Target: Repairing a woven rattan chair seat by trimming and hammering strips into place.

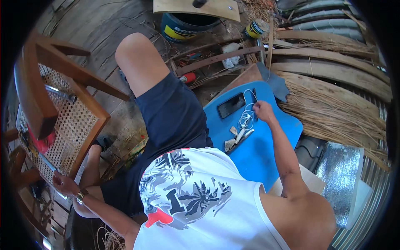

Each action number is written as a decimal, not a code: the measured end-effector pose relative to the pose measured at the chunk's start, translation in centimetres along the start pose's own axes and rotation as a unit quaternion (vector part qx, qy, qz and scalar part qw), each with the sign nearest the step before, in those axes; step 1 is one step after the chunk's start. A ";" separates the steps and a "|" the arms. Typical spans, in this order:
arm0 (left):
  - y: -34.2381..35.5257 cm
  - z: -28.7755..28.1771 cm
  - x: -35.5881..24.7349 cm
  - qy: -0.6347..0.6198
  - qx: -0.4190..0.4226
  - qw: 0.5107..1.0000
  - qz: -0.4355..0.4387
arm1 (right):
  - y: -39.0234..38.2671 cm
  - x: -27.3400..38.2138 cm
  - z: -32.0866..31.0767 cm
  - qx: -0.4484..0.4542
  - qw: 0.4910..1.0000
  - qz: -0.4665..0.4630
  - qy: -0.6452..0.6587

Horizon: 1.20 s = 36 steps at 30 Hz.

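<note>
My left hand [66, 185], wearing a wristwatch [81, 195], is at the near edge of a wooden chair [98, 112] with a woven cane seat. Its fingers are curled beside a pale thin strip [46, 162]; what they hold is hard to see. Over a blue plastic surface [256, 154], my right hand [262, 111] has its fingers closed next to a thin dark stick [254, 95] and a white corded cable [245, 120]. Whether it grips either one cannot be made out. A black phone [231, 106] lies to its left, with white-handled tools [240, 136] and pale chunks [229, 144] nearer me.
On the cane seat rest a metal tool [60, 92] and a red object [41, 141]. A dark bucket [183, 30] with a board [200, 7] on top stands ahead. Bundled cane strips [329, 98] and curved wood are at right, near a silvery foil sheet [341, 181]. A red can [188, 78] lies ahead.
</note>
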State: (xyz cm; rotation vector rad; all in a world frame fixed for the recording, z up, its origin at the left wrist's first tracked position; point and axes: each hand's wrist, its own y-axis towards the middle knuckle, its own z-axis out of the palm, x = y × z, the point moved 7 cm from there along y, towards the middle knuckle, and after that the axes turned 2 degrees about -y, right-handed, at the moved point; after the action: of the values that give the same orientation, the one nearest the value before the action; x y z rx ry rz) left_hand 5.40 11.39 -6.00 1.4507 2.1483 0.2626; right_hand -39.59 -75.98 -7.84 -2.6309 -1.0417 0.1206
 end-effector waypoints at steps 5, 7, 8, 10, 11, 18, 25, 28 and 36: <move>0.8 0.6 0.5 0.002 -0.003 0.999 -0.051 | -9.5 -8.0 7.6 0.160 0.921 0.308 0.175; 1.2 1.3 0.4 -0.011 0.008 0.998 -0.053 | -12.6 -8.6 9.6 0.165 0.886 0.352 0.252; 1.4 1.6 0.6 -0.023 0.008 0.997 -0.069 | -14.2 -9.0 10.8 0.159 0.830 0.413 0.341; 1.5 2.0 0.9 -0.036 0.010 0.996 -0.082 | -16.1 -8.3 12.6 0.163 0.819 0.409 0.367; 1.6 2.1 1.0 -0.036 0.009 0.996 -0.085 | -16.9 -8.0 13.5 0.157 0.795 0.433 0.394; 1.9 2.0 1.6 -0.033 0.009 0.995 -0.098 | -17.3 -8.8 14.0 0.133 0.796 0.471 0.355; 3.1 4.0 2.8 -0.050 0.046 0.994 -0.089 | -19.5 -10.7 17.7 0.153 0.748 0.497 0.413; 3.6 4.0 3.0 -0.110 0.036 0.992 -0.042 | -19.7 -10.4 18.4 0.060 0.850 0.444 0.278; -0.6 2.0 5.4 -0.143 -0.024 0.983 -0.108 | -16.5 -9.0 19.9 -0.028 0.876 0.466 0.119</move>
State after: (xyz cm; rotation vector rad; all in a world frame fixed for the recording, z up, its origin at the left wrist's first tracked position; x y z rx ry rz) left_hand 4.42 15.77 -9.66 1.1381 2.0251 0.0232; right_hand -60.68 -65.72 -21.87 -2.8506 0.3663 -0.0298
